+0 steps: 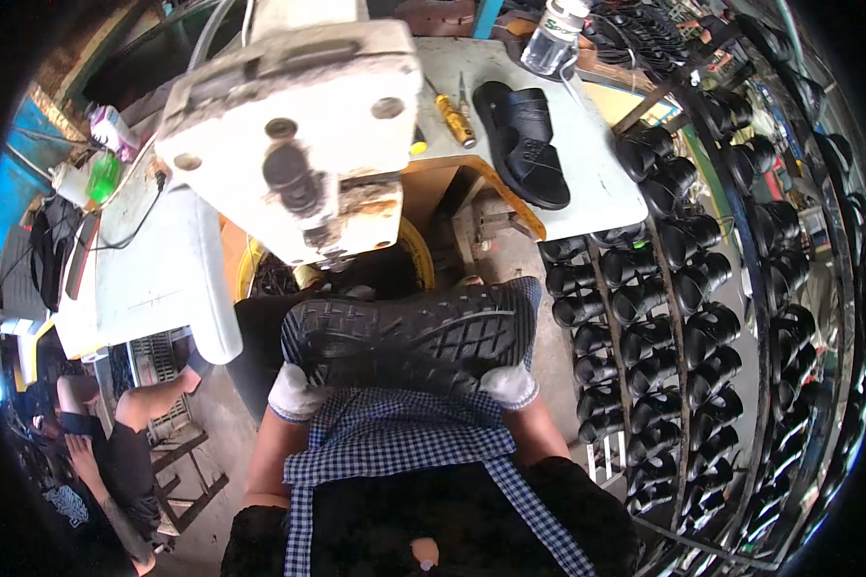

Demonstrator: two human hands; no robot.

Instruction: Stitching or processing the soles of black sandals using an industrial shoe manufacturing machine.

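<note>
A black sandal lies crosswise in front of my apron, its treaded sole turned up toward me. A dark layer shows along its near edge; I cannot make out whether that is a second sandal. My left hand, in a white glove, grips it at the left end. At the right end my right hand, gloved the same way, is closed on it. Most of the fingers of both hands are hidden behind the sole. Just beyond stands a worn white machine head.
Another black sandal lies on the white tabletop, beside a yellow-handled screwdriver and a clear bottle. A yellow-rimmed bin sits under the machine. Racks of black sandals line the right. A seated person is at lower left.
</note>
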